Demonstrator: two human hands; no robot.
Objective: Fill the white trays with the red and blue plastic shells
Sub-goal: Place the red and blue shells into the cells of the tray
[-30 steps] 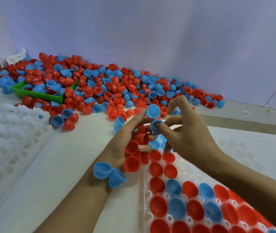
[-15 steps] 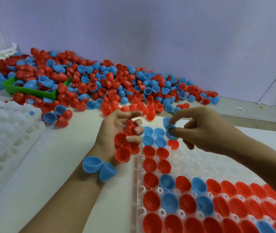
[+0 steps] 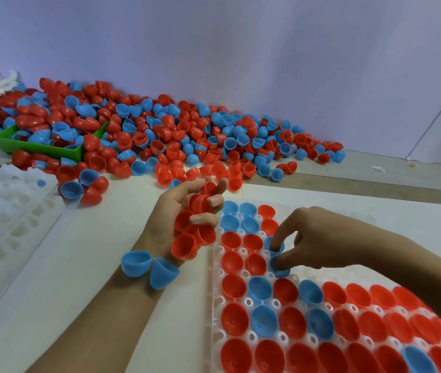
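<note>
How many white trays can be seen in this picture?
2. The right tray lies at lower right, partly filled with shells; the left tray is at the left edge. More may be stacked beneath it.

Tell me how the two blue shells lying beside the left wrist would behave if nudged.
The two blue shells are rounded domes lying on their sides, so a nudge would probably rock or roll them. They look thin and hollow, likely very light, and may skid on the smooth white table. The left hand already grips several red shells.
</note>
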